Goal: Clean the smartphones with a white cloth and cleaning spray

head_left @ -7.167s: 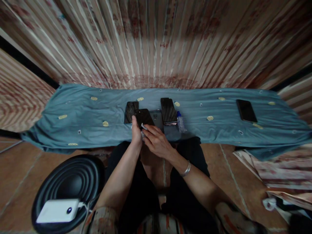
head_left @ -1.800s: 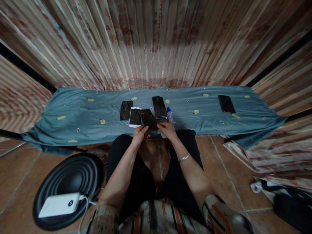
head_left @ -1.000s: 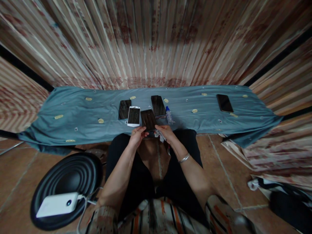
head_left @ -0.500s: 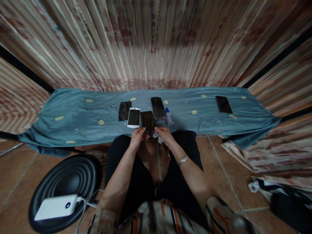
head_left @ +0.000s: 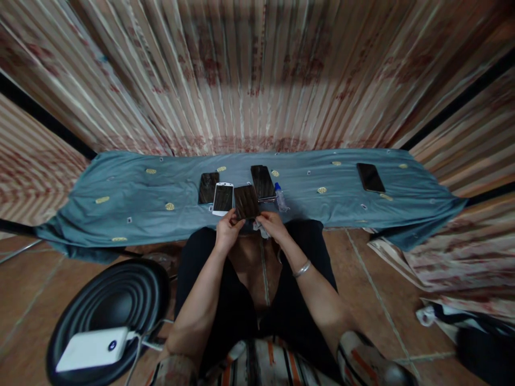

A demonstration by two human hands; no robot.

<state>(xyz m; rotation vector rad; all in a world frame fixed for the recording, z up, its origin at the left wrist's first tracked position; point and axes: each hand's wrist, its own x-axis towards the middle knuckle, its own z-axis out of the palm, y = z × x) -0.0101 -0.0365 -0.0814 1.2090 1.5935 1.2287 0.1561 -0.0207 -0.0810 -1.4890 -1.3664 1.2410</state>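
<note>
Head view: dark phone (head_left: 247,201) was held over patterned sheet (head_left: 322,206), just beside white phone (head_left: 223,198); left hand (head_left: 227,231), fingers clamped on near left corner, right hand (head_left: 273,225) pinched near right, pale wipe (head_left: 261,229) bunched below; handling seemed unfinished, phone unreleased, remainder unclear

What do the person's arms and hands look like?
The left hand and right hand are bare. A shiny silver bangle circles the right forearm. The shirt sleeves, patterned in cream, orange and black, leave most of both forearms uncovered.
</note>
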